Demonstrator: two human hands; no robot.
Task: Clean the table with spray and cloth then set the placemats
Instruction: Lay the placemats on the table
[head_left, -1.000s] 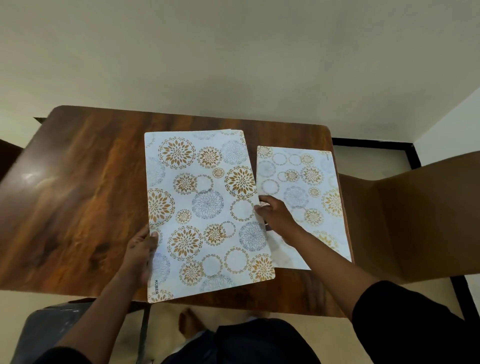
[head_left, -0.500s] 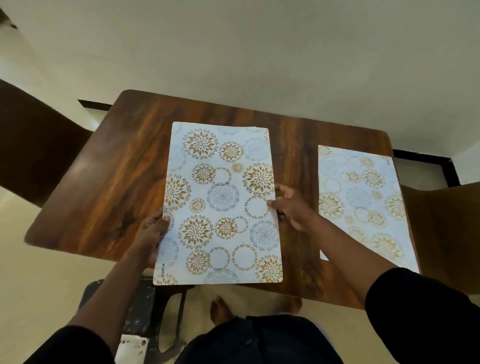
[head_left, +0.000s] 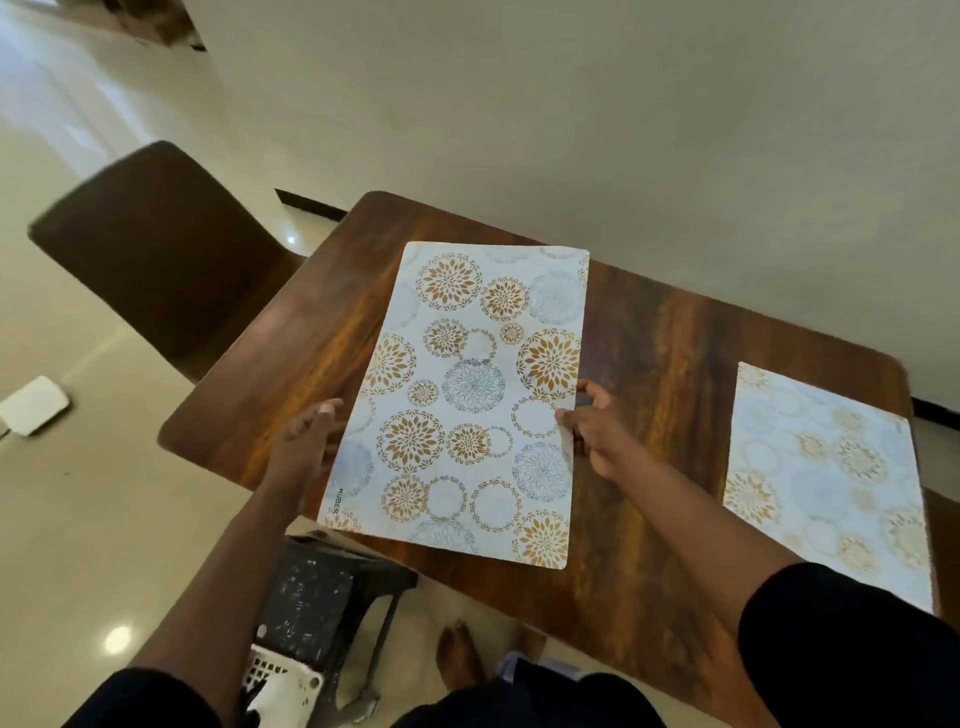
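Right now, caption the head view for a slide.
Both hands, left hand and right hand, position floral placemat on wooden table.

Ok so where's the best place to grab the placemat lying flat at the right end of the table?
Probably the right placemat is best pinched at its near edge, approached from the table's near side. It lies flat and thin, and that edge seems to reach the table's rim, giving fingers a way underneath.

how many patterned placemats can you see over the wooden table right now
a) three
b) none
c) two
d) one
c: one placemat is held at its long edges by the left hand and right hand, and a second placemat lies flat near the right end of the table.
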